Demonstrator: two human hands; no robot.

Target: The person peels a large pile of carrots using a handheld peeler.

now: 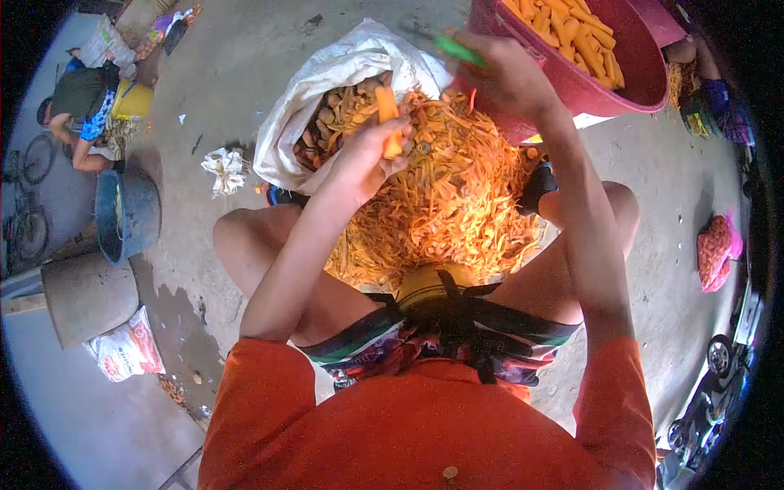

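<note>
My left hand (374, 157) is closed around a peeled orange root piece (387, 114), held upright over the mouth of a white sack (304, 90). Dark unpeeled roots (331, 114) lie inside the sack. My right hand (510, 80) grips a tool with a green handle (461, 52); its far end is blurred. That hand is raised in front of a red tub (645, 96), which holds many peeled orange pieces (572, 33). Between my legs spreads a large heap of orange peelings (441, 196).
A blue-grey tub (140, 214) stands at the left, near a bent-over person (82, 102) with a yellow bucket (132, 101). Another person (719, 90) is at the upper right. A pink bag (715, 253) lies at the right, a printed sack (127, 347) at the lower left.
</note>
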